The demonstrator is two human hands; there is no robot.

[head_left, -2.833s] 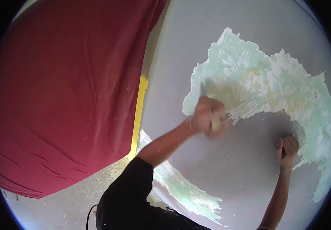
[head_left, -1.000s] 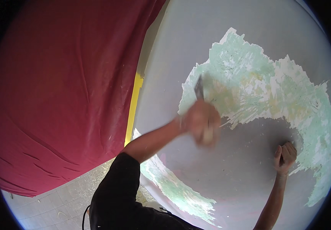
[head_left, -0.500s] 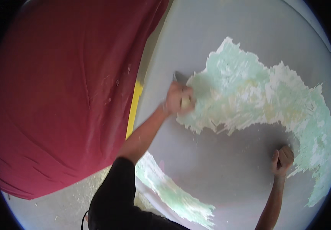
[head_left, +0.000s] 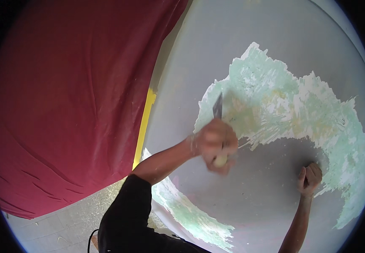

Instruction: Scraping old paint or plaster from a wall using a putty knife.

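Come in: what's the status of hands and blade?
Left hand gripping bladed tool; right hand curled at grey panel; left hand hiding part of pale-green patch.

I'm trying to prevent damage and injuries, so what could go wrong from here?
The metal-bladed scraper in the left hand could gouge the gray panel if it tilts. A slip rightward might bring it toward the closed right hand, near the pale green patch. The pale flecks on the floor may be slippery underfoot.
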